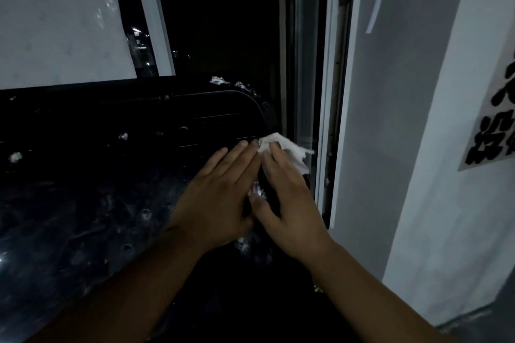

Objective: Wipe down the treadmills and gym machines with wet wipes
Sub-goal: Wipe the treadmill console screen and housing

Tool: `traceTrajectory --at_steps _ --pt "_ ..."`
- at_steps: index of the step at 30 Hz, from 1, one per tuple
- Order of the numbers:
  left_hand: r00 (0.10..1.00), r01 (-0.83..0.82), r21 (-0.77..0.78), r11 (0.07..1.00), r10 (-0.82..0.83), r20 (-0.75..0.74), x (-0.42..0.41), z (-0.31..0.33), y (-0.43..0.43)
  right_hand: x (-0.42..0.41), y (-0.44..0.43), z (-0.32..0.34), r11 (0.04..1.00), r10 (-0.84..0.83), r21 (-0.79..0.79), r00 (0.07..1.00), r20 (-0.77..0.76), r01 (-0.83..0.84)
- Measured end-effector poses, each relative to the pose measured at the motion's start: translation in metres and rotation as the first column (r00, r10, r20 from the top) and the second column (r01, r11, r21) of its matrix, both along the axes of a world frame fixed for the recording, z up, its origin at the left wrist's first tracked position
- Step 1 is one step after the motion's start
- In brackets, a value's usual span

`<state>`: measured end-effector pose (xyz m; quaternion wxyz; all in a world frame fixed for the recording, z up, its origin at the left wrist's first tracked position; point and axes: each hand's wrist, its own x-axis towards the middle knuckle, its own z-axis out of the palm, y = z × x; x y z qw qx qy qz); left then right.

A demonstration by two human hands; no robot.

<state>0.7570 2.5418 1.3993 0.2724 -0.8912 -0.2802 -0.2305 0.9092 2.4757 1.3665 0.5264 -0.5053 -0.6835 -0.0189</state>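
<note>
Left of the fingers lies the dark, glossy machine cover [83, 203], flecked with white bits. The left hand [220, 195] rests flat on it, fingers straight and close together. Beside its fingertips, the right hand [289, 203] presses straight, slightly spread fingers onto a crumpled white wipe [292, 149], which sticks out beyond them toward the white window frame [331, 92].
</note>
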Motion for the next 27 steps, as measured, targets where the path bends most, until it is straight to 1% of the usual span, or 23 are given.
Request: traceTrajectory --at_steps 1,2,4,6,9,10,13,15,17,18,19,21,22,25,27 --pt "1.000 -0.007 0.000 1.000 0.007 0.006 0.000 0.000 0.000 0.003 -0.001 0.000 0.999 0.000 0.037 0.998 -0.062 0.002" --pt "1.000 -0.012 0.000 1.000 0.012 0.013 0.001 0.000 -0.001 0.004 0.001 0.003 0.996 -0.004 0.090 0.988 -0.157 0.018" --pt "1.000 -0.021 0.007 1.000 0.021 0.016 0.000 0.000 -0.001 0.005 0.007 0.013 0.985 -0.028 0.150 0.946 -0.322 0.081" --pt "1.000 -0.030 0.016 0.999 0.030 0.004 0.000 0.000 -0.001 0.006 0.015 0.025 0.984 -0.067 0.130 0.924 -0.377 0.125" --pt "0.999 -0.038 0.016 0.999 0.038 0.000 0.000 -0.001 0.000 0.010 0.024 0.032 0.990 -0.043 0.102 0.901 -0.432 0.097" --pt "0.999 -0.039 0.014 0.999 0.038 0.002 0.000 -0.001 -0.001 0.009 0.026 0.033 0.989 -0.053 0.103 0.901 -0.430 0.107" --pt "1.000 -0.012 -0.012 1.000 0.012 0.025 0.000 -0.001 0.000 -0.004 0.029 0.027 0.988 -0.119 0.058 0.947 -0.299 0.142" --pt "1.000 0.007 -0.025 1.000 -0.006 0.029 0.000 -0.002 0.000 -0.011 0.024 0.017 0.995 -0.087 0.029 0.973 -0.213 0.096" --pt "1.000 0.012 -0.023 1.000 -0.011 0.019 0.001 -0.002 0.001 -0.009 0.015 0.003 0.995 -0.071 0.060 0.996 -0.059 0.075" --pt "1.000 0.004 -0.020 1.000 -0.003 0.016 0.001 -0.002 0.000 -0.004 0.011 -0.004 0.995 -0.056 0.076 0.998 -0.011 0.056" --pt "1.000 -0.008 -0.016 1.000 0.008 0.017 0.002 -0.002 0.000 0.002 0.008 -0.007 0.997 -0.026 0.074 0.999 -0.027 0.028" --pt "0.999 -0.022 -0.006 1.000 0.022 0.023 0.002 -0.002 -0.001 0.010 0.011 0.001 1.000 0.023 0.015 0.988 -0.154 -0.021" --pt "1.000 -0.022 -0.004 1.000 0.022 0.022 0.002 -0.002 -0.001 0.009 0.015 0.008 1.000 0.019 -0.008 0.983 -0.181 -0.021" --pt "1.000 -0.011 -0.009 1.000 0.011 0.016 0.000 -0.003 0.001 -0.003 0.021 0.016 1.000 -0.010 -0.017 0.986 -0.166 0.007" --pt "1.000 -0.010 -0.006 1.000 0.010 0.018 0.000 -0.003 0.001 -0.005 0.008 -0.003 1.000 -0.015 -0.019 0.990 -0.138 0.013"
